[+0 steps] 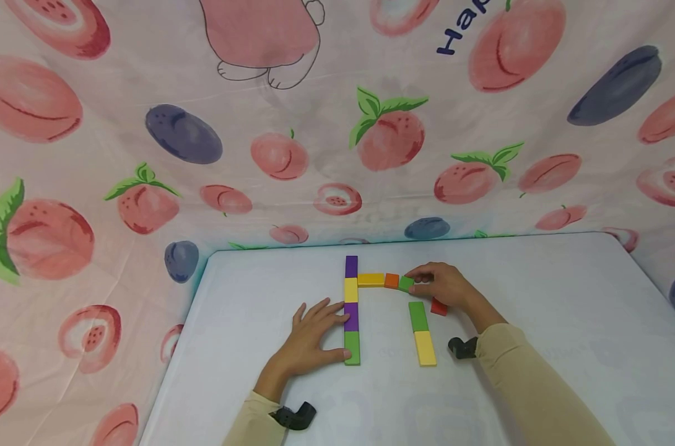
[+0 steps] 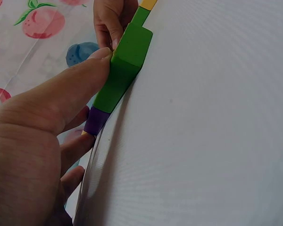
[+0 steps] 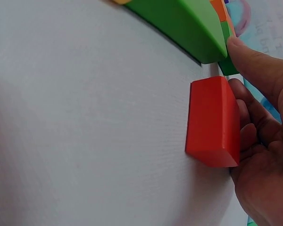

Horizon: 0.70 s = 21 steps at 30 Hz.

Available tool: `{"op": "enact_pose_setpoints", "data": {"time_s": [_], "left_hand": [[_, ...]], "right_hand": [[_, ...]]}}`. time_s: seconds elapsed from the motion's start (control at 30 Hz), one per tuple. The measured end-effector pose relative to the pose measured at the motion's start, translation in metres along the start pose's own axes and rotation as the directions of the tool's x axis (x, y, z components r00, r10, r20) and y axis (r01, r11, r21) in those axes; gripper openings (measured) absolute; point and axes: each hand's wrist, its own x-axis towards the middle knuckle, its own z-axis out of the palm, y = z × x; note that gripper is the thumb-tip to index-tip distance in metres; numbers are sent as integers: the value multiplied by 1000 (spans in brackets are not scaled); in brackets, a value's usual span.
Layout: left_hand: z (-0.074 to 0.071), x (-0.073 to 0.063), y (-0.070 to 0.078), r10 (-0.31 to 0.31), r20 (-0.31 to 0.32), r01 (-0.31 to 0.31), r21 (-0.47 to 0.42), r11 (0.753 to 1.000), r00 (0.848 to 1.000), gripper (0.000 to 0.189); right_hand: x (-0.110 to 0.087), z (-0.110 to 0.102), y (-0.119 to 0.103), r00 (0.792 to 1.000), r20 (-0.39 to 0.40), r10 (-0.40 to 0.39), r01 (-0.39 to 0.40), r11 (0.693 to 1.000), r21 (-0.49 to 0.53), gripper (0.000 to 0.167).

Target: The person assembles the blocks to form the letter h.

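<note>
My left hand (image 1: 314,341) lies spread along the left side of a straight column of blocks. Its thumb touches the green block (image 1: 352,348) at the near end, and fingertips touch the purple block (image 1: 351,317) beyond it. A yellow block (image 1: 351,290) and another purple block (image 1: 351,266) continue the column away from me. From its upper part a yellow block (image 1: 371,280) and an orange block (image 1: 391,281) run right. At that row's end my right hand (image 1: 443,285) pinches a small green block (image 1: 405,284) between thumb and finger. A red block (image 3: 212,121) lies beside that hand's curled fingers.
A green block (image 1: 418,316) and a yellow block (image 1: 425,348) stand end to end, slightly slanted, below the right hand. The white table (image 1: 566,371) meets a fruit-patterned cloth (image 1: 315,111) at its back edge. Each wrist carries a black camera mount (image 1: 462,348).
</note>
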Motion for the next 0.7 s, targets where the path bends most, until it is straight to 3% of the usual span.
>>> {"op": "enact_pose_setpoints", "data": {"time_s": [0.5, 0.7], "left_hand": [[1, 0, 0, -5, 0, 5, -3, 1000, 1000, 70], [0, 0, 0, -9, 5, 9, -5, 1000, 1000, 71]], "right_hand": [[1, 0, 1, 1000, 18, 5, -5, 1000, 8, 38], [2, -3, 7, 998, 43, 42, -43, 999, 28, 42]]}}
